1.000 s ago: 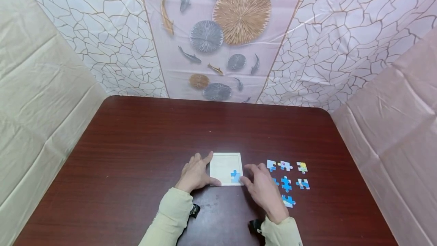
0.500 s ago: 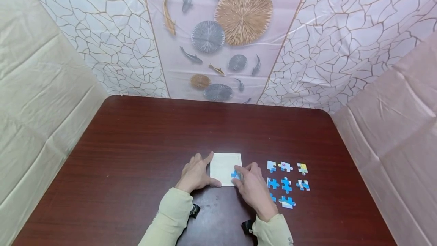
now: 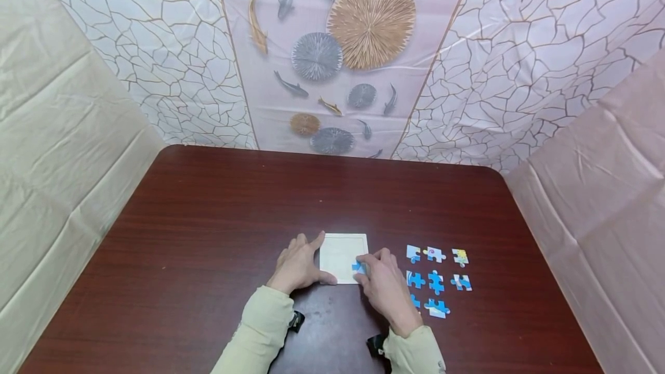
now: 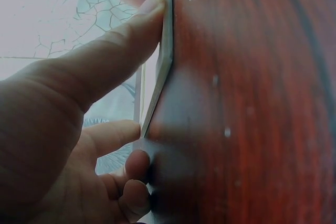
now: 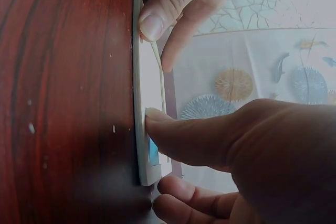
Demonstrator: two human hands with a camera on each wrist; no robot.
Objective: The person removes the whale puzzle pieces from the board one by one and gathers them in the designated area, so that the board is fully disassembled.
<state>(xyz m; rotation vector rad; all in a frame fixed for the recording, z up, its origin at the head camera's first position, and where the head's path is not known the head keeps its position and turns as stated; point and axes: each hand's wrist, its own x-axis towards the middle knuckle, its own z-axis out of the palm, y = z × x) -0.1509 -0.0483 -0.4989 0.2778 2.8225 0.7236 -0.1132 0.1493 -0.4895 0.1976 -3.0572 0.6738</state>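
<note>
A flat white square puzzle tray (image 3: 337,253) lies on the table in front of me. My left hand (image 3: 298,264) holds it at the left side, thumb on the front edge and index finger at the far left corner. In the left wrist view the thumb presses on the tray's rim (image 4: 166,35). A blue jigsaw piece (image 3: 358,268) sits in the tray's near right corner. Over it, my right hand (image 3: 387,287) pinches with thumb and index finger, partly covering it. A strip of blue piece (image 5: 153,153) shows below the thumb in the right wrist view.
Several loose jigsaw pieces (image 3: 436,282) lie in rough rows on the dark red table (image 3: 234,206), right of my right hand. One piece (image 3: 414,300) is partly hidden by that hand. Patterned cloth walls (image 3: 312,103) enclose the table behind and on both sides.
My right hand has moved left from beside the tray's right edge onto the blue piece in the corner, uncovering more loose pieces. The left hand stays in place on the tray.
</note>
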